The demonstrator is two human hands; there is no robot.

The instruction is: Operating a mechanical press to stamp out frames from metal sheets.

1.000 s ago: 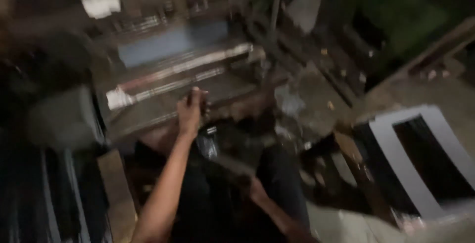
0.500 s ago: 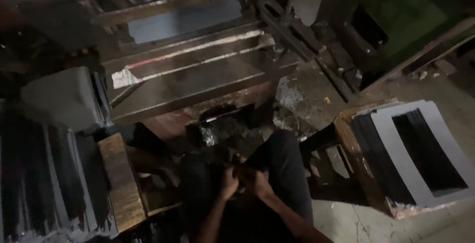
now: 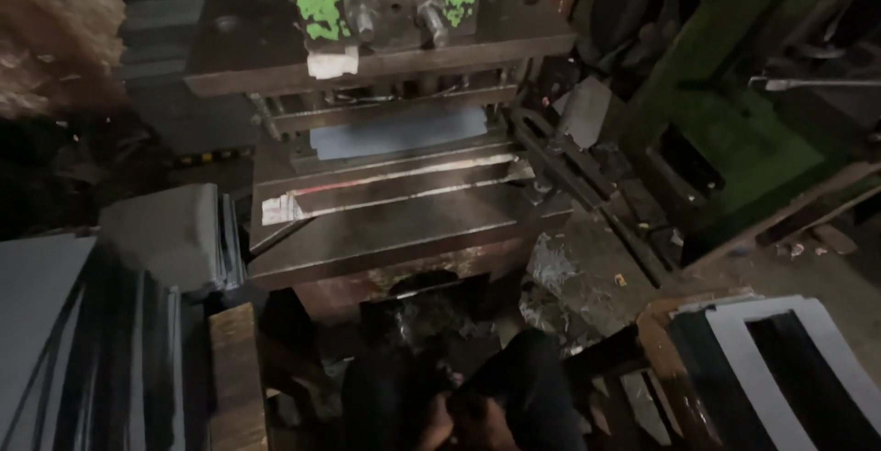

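1. Left hand (image 3: 433, 425) and right hand (image 3: 485, 423): both lie at the bottom edge of the view, close together over the person's dark-clad lap; whether they grip anything, or how the fingers are set, cannot be told in the dim light.
2. Press machine (image 3: 385, 139): a heavy dark metal press stands directly ahead of the hands, well apart from them, with a green-flecked head at the top.
3. Grey sheet (image 3: 396, 133): a flat pale sheet lies inside the press, between the upper and lower plates.
4. Press bed (image 3: 385, 240): a thick steel slab below the sheet, with a pale strip along its upper edge.
5. Stacked sheets (image 3: 83, 341): grey flat stock lies at the left.
6. Framed cut-outs (image 3: 780, 368): rectangular pale frames are piled at the lower right.
7. Wooden block (image 3: 237, 378): it stands just left of the lap.
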